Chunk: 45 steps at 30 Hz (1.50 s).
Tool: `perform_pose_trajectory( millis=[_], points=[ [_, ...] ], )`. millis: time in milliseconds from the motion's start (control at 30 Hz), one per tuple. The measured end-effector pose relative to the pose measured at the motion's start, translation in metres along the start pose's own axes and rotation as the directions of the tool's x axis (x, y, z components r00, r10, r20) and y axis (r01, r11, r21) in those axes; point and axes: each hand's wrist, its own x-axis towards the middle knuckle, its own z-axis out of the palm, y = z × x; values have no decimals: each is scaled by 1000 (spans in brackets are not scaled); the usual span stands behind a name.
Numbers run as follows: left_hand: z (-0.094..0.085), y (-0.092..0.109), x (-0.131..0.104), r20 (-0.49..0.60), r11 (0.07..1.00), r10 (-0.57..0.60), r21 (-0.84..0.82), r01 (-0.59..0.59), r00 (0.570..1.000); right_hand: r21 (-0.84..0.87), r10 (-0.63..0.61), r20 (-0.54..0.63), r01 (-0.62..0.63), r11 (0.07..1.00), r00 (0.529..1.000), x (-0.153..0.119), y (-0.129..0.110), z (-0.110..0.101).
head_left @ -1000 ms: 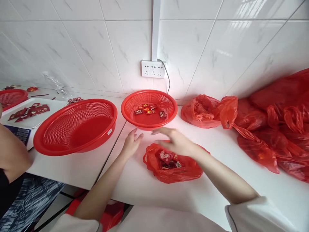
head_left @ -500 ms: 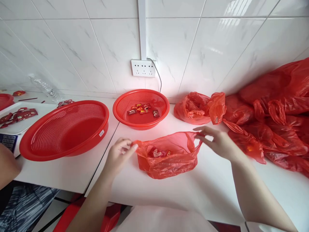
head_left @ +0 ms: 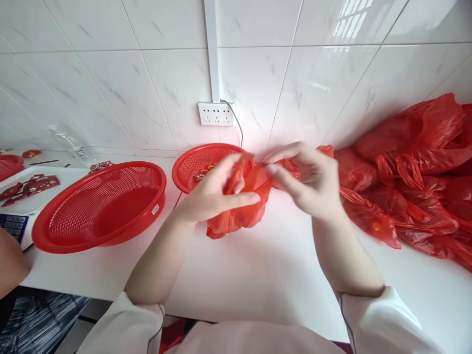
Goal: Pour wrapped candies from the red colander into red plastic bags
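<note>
Above the white table, a thin red plastic bag is bunched up between my two hands. My left hand is closed round the bag's left handle, with the thumb stretched across its front. My right hand pinches the upper right part of the bag between thumb and fingertips; it is a little blurred. The bag's contents are hidden now. Just behind the hands stands a round red sieve basket holding several small wrapped packets, partly covered by my left hand.
A larger red basket stands to the left, beside a white tray of red packets and a scale. Filled red bags are piled at right. A co-worker's arm shows at the left edge.
My hands have lifted the bag off the table and come closer together. Its spread mouth is now gathered, and the packets inside no longer show.
</note>
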Motion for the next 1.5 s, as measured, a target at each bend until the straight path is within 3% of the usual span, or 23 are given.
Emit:
perform_pose_trajectory(
  millis=[100, 233, 300, 433, 500, 567, 633, 700, 767, 833, 900, 933, 1000, 1100, 1167, 1400, 1500],
  points=[
    [13, -13, 13, -19, 994, -35, 99, 37, 999, -10, -58, 188, 61, 998, 981, 0, 6, 17],
    [9, -25, 16, -101, 983, -166, 67, 174, 981, -27, 68, 151, -65, 998, 986, -10, 25, 27],
    [6, -28, 12, -75, 965, -257, 44, 260, 964, 8, 148, 157, -151, 988, 976, -19, 35, 30],
    [1, -32, 8, 61, 935, -345, -62, 348, 937, 75, 209, -10, -208, 975, 978, -34, 44, 35],
    [-3, -35, 8, 41, 931, -349, -96, 352, 936, 75, 172, -101, -165, 983, 980, -39, 43, 35],
    [-8, -38, 9, -10, 938, -337, -92, 335, 941, 39, 71, -100, -68, 997, 992, -44, 40, 34],
    [-14, -38, 9, -15, 954, -297, -41, 296, 955, 6, -59, 45, 59, 998, 997, -47, 37, 32],
    [-16, -34, 6, 36, 973, -218, 81, 215, 975, 12, -162, 220, 164, 986, 962, -50, 35, 31],
    [-15, -29, 1, 59, 951, -115, 296, 93, 992, 30, -171, 257, 169, 985, 951, -51, 36, 32],
    [-12, -27, -4, 11, 806, 14, 592, -17, 1000, 62, -78, 137, 70, 996, 987, -49, 40, 36],
    [-8, -28, -7, -27, 557, 188, 826, -84, 982, 173, 87, 32, -91, 981, 996, -45, 47, 42],
    [-6, -31, -7, -13, 451, 273, 885, -116, 962, 250, 172, 27, -174, 953, 985, -43, 51, 46],
    [-4, -38, -5, 28, 350, 412, 918, -187, 911, 378, 309, 105, -325, 867, 945, -39, 59, 53],
    [-5, -48, -3, 14, 333, 540, 914, -229, 842, 457, 379, 218, -437, 775, 899, -37, 67, 61],
    [-8, -51, -3, -29, 338, 567, 920, -200, 823, 477, 380, 214, -436, 763, 900, -37, 70, 63],
    [-22, -53, -15, -167, 547, 481, 824, -146, 861, 394, 466, 32, -440, 807, 884, -42, 77, 58],
    [-25, -58, -20, -283, 553, 490, 832, -43, 825, 182, 453, -86, -433, 883, 887, -46, 80, 54]
  ],
)
